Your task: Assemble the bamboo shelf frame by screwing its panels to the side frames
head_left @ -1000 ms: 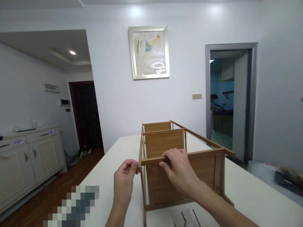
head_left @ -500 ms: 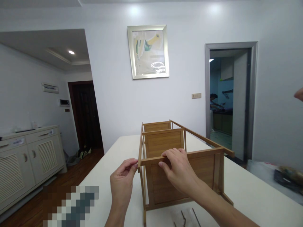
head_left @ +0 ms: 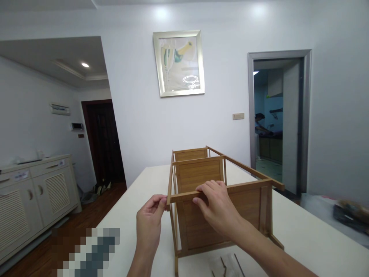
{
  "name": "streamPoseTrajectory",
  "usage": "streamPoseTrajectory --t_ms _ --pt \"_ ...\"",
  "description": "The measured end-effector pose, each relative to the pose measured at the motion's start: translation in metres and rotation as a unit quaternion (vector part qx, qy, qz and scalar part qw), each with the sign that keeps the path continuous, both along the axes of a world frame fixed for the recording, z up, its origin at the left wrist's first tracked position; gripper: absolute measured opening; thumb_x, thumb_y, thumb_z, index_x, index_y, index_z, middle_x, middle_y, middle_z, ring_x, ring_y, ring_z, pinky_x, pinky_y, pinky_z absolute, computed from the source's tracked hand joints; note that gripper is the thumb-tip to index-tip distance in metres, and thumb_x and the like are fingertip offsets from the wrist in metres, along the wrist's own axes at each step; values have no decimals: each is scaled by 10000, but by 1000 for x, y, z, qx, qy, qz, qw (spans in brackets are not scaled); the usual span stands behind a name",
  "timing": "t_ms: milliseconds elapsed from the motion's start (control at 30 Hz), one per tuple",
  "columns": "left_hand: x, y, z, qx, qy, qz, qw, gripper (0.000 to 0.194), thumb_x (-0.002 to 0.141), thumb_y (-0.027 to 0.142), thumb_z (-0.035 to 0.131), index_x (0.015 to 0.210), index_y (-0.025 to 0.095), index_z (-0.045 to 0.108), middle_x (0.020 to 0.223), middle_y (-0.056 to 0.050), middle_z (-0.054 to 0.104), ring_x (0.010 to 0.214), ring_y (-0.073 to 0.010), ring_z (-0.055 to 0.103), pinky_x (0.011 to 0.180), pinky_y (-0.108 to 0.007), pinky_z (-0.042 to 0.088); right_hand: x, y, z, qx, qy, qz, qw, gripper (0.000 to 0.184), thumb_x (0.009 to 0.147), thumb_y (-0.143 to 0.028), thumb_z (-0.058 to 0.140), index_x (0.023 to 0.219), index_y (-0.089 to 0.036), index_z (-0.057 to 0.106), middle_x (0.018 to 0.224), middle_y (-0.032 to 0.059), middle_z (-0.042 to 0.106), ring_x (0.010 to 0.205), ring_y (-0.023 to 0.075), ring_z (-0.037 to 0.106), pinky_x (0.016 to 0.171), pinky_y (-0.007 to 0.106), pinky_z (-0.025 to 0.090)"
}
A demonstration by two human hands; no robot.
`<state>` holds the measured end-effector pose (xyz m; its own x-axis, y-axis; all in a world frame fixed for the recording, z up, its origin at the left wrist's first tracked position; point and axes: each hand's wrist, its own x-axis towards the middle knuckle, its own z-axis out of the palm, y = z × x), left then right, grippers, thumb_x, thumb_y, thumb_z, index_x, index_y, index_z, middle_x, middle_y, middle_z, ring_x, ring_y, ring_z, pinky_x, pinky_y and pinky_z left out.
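Note:
A brown wooden shelf rack (head_left: 198,173) lies on its side on the white table (head_left: 129,207), its panels standing upright. My right hand (head_left: 217,202) is closed over the top edge of the nearest panel, thumb on the near side and fingers over the top. At the left end of that edge, my left hand (head_left: 151,215) pinches with thumb and forefinger against the outside of the corner post. Whatever lies between those fingertips is too small to make out. Below the rack, a clear plastic bag (head_left: 230,265) and thin dark metal rods lie on the tabletop, partly cut off by the frame.
A white cabinet (head_left: 52,184) stands to the left, beyond the table. Plastic-wrapped items (head_left: 340,215) lie at the right. Behind the table is a wall with a framed picture (head_left: 180,63); through a doorway (head_left: 268,127) a person is visible in another room.
My left hand has shifted very slightly while staying at the corner post. My right hand keeps its hold. A bit of another hand at the right edge is gone from view.

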<state>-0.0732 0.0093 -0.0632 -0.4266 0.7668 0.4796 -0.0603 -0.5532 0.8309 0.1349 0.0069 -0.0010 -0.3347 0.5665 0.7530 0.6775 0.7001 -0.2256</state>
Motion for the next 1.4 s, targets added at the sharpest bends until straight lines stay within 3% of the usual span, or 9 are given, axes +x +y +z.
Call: streamPoseTrajectory --t_ms 200,367,733,933,1067,1133,1233,1300,1400 --pt "0 -2 0 30 3 25 999 242 673 339 799 824 157 746 869 -56 726 815 -183 655 746 -277 543 0 1 0 -2 3 5 1000 53 846 -154 604 839 -204 589 842 34 653 814 198 565 831 402 353" --pt "2 -4 1 16 -70 -14 997 382 665 341 812 979 147 714 972 -97 733 888 -206 678 803 -311 543 0 0 -1 -3 -10 -2 1000 43 854 -163 598 860 -205 593 857 32 652 825 199 566 850 408 359" --pt "5 1 -3 22 -28 8 999 368 675 456 782 837 133 714 801 -60 708 733 -174 644 694 -273 521 23 -17 -8 107 35 -28 993 173 890 -198 544 1054 -208 599 1026 89 642 985 242 577 911 431 403" --pt "6 2 -7 37 -26 42 998 355 675 459 779 816 141 714 774 -53 702 712 -173 640 669 -274 525 71 -29 -41 169 60 -70 981 161 876 -221 579 1034 -241 603 996 76 646 968 243 592 876 421 435" --pt "8 3 -9 38 -40 46 997 353 678 450 780 844 149 704 819 -54 693 753 -175 637 681 -270 526 116 -31 -71 166 82 -145 972 107 876 -289 584 978 -256 588 942 72 633 902 241 598 826 411 465" --pt "9 3 -9 32 -55 29 998 350 688 445 776 868 156 694 846 -48 683 773 -166 627 689 -256 520 137 -27 -88 133 107 -199 965 128 889 -349 549 967 -250 575 941 86 623 903 255 598 811 419 478" --pt "13 1 -7 16 -79 -48 996 327 737 446 740 898 170 672 843 -23 656 751 -133 596 677 -225 503 161 -16 -116 38 146 -252 956 283 877 -450 527 1042 -220 540 959 118 612 859 272 612 719 406 500" --pt "15 0 -7 4 -86 -108 990 313 773 453 705 895 168 661 817 -17 640 719 -123 583 654 -220 497 172 -5 -132 -28 162 -258 952 371 859 -487 526 1102 -207 518 972 126 614 786 259 624 640 379 500" --pt "17 1 -9 1 -95 -151 984 306 798 458 677 871 162 652 777 -15 629 691 -125 584 625 -222 490 181 13 -147 -139 142 -219 955 259 886 -430 446 1035 -226 501 910 93 645 692 228 628 611 349 482"
